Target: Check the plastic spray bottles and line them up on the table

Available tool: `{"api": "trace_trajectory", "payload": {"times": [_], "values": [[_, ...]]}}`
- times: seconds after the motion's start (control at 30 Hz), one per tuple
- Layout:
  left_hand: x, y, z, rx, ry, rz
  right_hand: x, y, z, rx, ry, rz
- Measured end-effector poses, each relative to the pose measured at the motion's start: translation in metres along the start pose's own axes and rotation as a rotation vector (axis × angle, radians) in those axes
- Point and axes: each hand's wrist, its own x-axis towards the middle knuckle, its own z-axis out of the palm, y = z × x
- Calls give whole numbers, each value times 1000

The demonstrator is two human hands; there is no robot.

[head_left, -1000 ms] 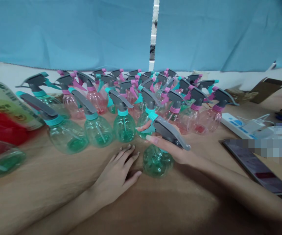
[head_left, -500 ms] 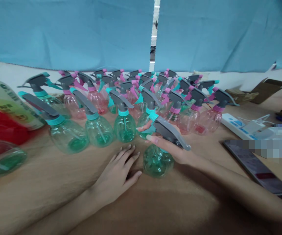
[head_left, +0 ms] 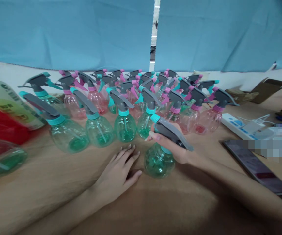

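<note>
My right hand (head_left: 175, 148) is wrapped round the grey and teal trigger head of a green spray bottle (head_left: 159, 160) that stands on the brown table (head_left: 57, 182). My left hand (head_left: 117, 176) lies flat on the table just left of that bottle, fingers stretched out and holding nothing. Behind both hands stand several more spray bottles, green ones (head_left: 125, 125) in the front row and pink ones (head_left: 208, 119) further back and to the right.
A large pale green bottle (head_left: 6, 104) lies over something red (head_left: 1, 129) at the left, with a green bottle on its side (head_left: 1, 160) below it. A dark phone (head_left: 256, 164) and a white power strip (head_left: 239, 125) lie at the right. A blue curtain hangs behind.
My right hand has tilted the held bottle's head slightly and its fingers have drawn in from the neighbouring bottle. My left hand has stayed in place.
</note>
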Motion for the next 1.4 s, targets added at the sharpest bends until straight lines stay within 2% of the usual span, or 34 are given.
{"api": "trace_trajectory", "payload": {"times": [0.47, 1.4], "values": [[0, 1, -1, -8, -4, -7, -2, -1, 5, 93, -8, 84], [0, 0, 0, -1, -11, 0, -5, -2, 5, 100, 1, 103]]}}
